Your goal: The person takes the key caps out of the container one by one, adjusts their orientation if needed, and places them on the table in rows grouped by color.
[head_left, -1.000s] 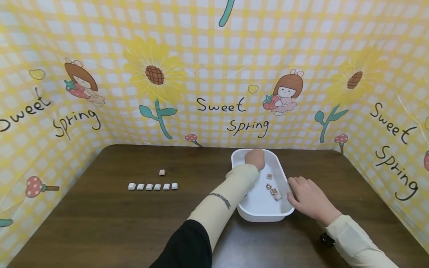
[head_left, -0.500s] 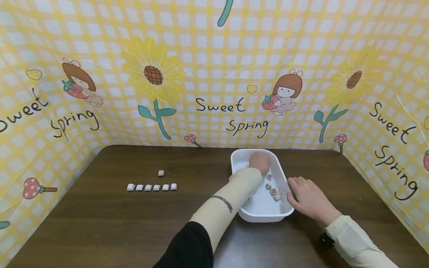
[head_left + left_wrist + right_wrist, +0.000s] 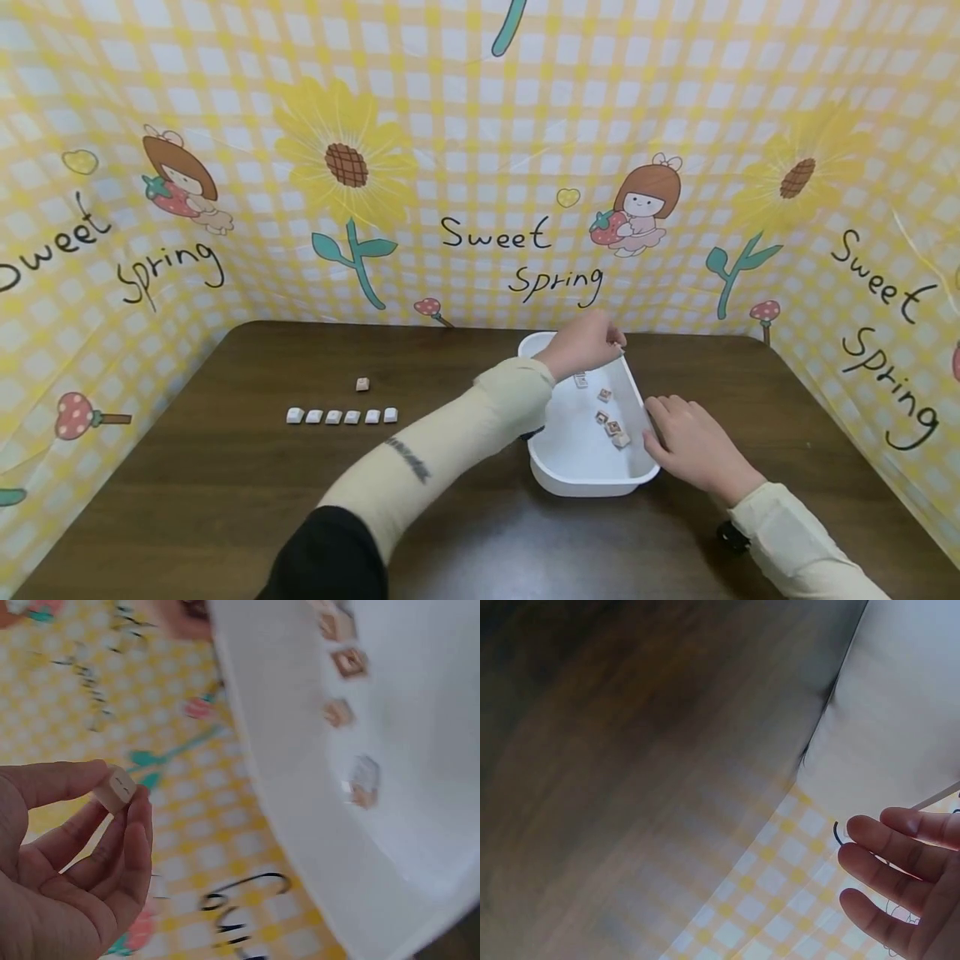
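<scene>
My left hand point(image 3: 583, 343) is raised over the far end of a white plastic tub point(image 3: 581, 467). In the left wrist view, its thumb and fingers pinch a small beige keycap point(image 3: 116, 791) with dark marks on one face. Several loose keycaps point(image 3: 603, 395) lie on the tub's floor, some showing brown undersides. My right hand point(image 3: 693, 446) is at the tub's right side, fingertips at the wall and fingers relaxed. The right wrist view shows those fingers point(image 3: 889, 870) slightly bent beside the white wall, holding nothing.
On the left of the brown wooden table point(image 3: 225, 500), several white keycaps point(image 3: 333, 417) stand in a straight row. One pinkish keycap point(image 3: 363, 384) sits alone behind them. A yellow checked cloth point(image 3: 480, 167) hangs around the back and sides.
My left hand has come up out of the tub, rising toward its far right rim with the beige keycap pinched. The right hand has stayed at the tub's side.
</scene>
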